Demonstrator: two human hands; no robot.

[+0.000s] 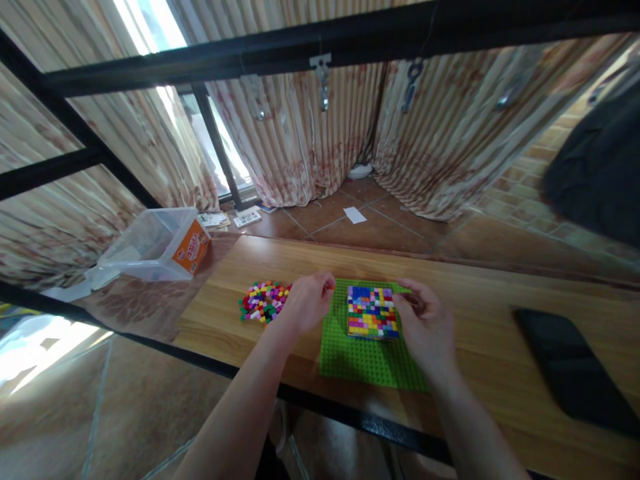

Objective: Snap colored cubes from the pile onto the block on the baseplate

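A green studded baseplate (370, 365) lies on the wooden table. On it sits a square block of many-coloured toy bricks (373, 313), several layers high. My left hand (311, 301) is over the plate's left edge, its fingers curled together; anything inside them is hidden. My right hand (426, 320) is at the block's right side, thumb and fingers bent in a pinch close to its upper right edge. Whether those fingertips hold a small brick or touch the block is too small to tell. Left of my left hand lies a pile of loose small bricks (263, 301), partly covered by that hand.
A black phone-like slab (575, 370) lies at the table's right. Beyond the left end stands a clear plastic bin (150, 243) with an orange label. A black metal bar (280, 60) with hanging clips crosses above. Part of a dark-clothed person (600, 153) appears at right.
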